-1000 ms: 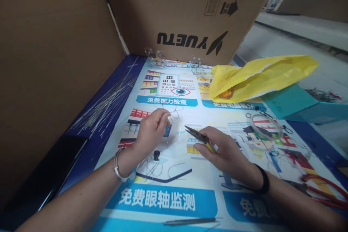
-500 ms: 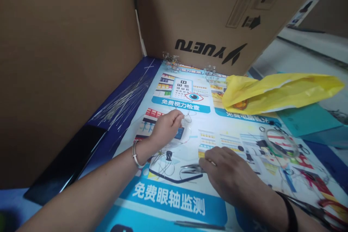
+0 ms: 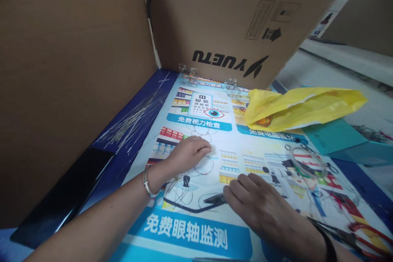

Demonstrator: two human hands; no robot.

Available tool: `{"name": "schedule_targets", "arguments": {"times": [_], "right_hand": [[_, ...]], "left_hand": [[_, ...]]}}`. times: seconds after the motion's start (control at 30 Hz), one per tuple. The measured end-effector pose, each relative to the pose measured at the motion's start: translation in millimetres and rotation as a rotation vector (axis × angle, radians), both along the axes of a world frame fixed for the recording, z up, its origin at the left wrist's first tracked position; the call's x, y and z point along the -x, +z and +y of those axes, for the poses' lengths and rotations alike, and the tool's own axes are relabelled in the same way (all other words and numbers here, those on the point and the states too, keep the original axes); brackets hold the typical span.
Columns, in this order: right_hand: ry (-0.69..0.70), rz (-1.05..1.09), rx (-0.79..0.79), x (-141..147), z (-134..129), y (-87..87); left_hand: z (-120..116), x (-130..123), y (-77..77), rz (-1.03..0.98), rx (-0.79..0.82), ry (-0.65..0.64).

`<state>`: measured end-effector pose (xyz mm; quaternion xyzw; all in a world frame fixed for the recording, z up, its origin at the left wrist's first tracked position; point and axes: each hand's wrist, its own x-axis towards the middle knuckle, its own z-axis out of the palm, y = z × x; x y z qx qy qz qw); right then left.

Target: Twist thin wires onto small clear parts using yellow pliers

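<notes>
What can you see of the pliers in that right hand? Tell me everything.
The pliers show only a dark, narrow nose, tapering to a point and apparently metal. The right hand, back upward, grips them and hides the handles. The nose points leftward in the picture, low over the printed sheet; whether it touches the sheet, or its tips are fully closed, I cannot tell.

- Pliers [image 3: 215, 199]: right hand [image 3: 254, 200] is covering the handles; only the dark jaws are showing.
- Left hand [image 3: 188, 155]: is hiding its own fingertips; whether it is gripping anything is not showing clearly.
- Slim dark tool [image 3: 221, 260]: bottom edge is cropping it.
- Orange item [image 3: 264, 121]: yellow bag [image 3: 307, 104] is partly concealing it.
- Clear cluster [image 3: 231, 87]: tiny parts are blurring together.
- Cardboard [image 3: 215, 12]: is running past the top edge.
</notes>
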<state>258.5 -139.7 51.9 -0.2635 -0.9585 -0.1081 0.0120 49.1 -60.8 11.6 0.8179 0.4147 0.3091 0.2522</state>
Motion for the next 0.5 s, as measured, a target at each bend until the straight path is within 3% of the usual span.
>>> {"name": "schedule_targets", "arguments": {"times": [0.2,0.5], "right_hand": [[0.008,0.0,0.026,-2.2,3.6,-0.7],[-0.061,0.041,0.038,-6.2,11.3,-0.9]], "left_hand": [[-1.1,0.0,6.3,-0.134,0.077,0.048],[-3.7,2.7,7.1,-0.495,0.106,0.344]]}}
